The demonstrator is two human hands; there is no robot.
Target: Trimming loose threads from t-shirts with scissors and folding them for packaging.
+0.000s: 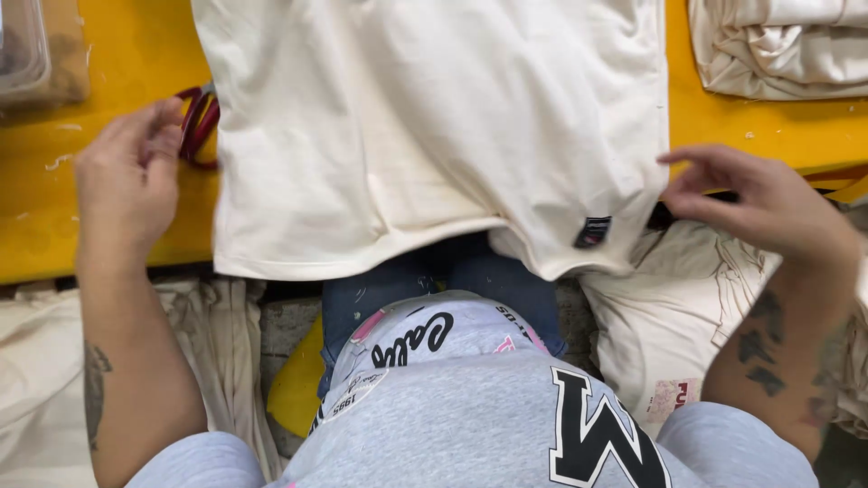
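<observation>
Yellow table (pixel 108 226) bears a cream garment (pixel 425 126) between two open, empty hands: left hand (pixel 127 181) near red scissors (pixel 197 126), right hand (pixel 768 203) beside its hem; a clear tub (pixel 27 45) sits top-left, contents unclear.

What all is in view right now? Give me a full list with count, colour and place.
cream garment: one, cream with a small dark label at its hem, spread over the table's near edge
table: one, yellow, across the top
red loop: one, dark red, at the garment's left edge
folded fabric stack: one, cream, top right
clear container: one, top left corner
cloth piles: cream, below the table on both sides
left hand: open, beside the red loop
right hand: open, at the garment's right edge
</observation>
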